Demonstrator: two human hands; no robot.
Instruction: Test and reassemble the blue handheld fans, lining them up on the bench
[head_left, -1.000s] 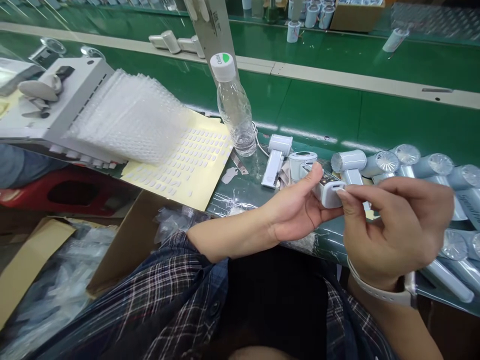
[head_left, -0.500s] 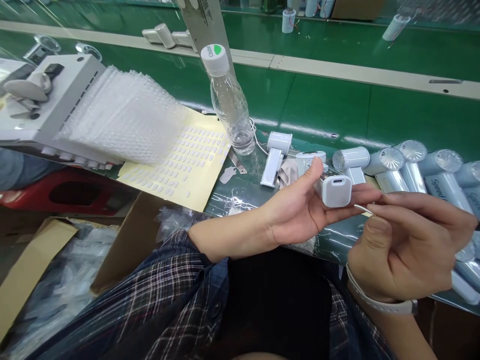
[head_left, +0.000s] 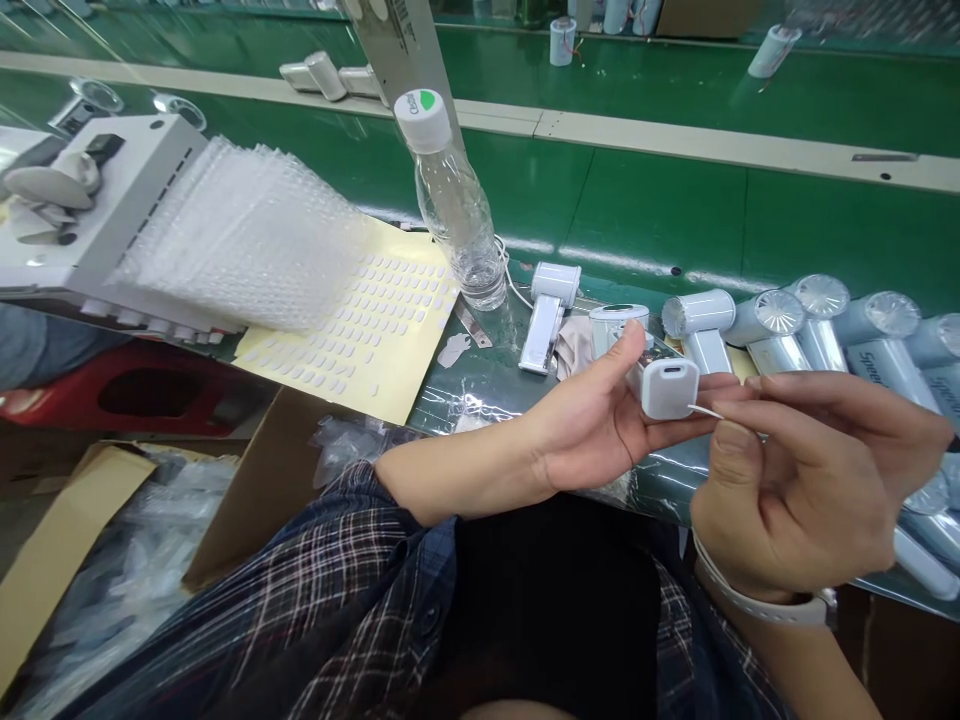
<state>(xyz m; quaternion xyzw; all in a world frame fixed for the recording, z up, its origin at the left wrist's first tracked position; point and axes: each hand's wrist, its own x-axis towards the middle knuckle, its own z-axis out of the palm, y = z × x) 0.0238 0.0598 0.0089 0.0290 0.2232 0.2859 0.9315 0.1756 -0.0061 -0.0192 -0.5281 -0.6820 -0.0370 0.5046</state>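
Observation:
My left hand (head_left: 600,430) is wrapped around a white hair-dryer-shaped device (head_left: 670,390). Its squared end, with a dark slot, faces me; the rest is mostly hidden by my fingers. With thumb and forefinger, my right hand (head_left: 806,490) pinches a thin white strip (head_left: 705,410), seen edge-on. The strip's tip reaches the lower right corner of the device's end; whether it touches is hard to tell. Behind my hands, a similar white device (head_left: 544,335) lies on the bench beside a grey cloth (head_left: 574,348).
Left of my hands, a yellow sheet (head_left: 405,385) carries rows of small white stickers, partly under bubble-wrap bags (head_left: 247,230). A clear bottle (head_left: 454,215) stands behind. Several packed devices (head_left: 885,330) line the right side. An open carton (head_left: 240,500) is at lower left.
My right hand has moved slightly left, bringing the thin strip up to the corner of the device's end. My left hand keeps its hold, nearly still.

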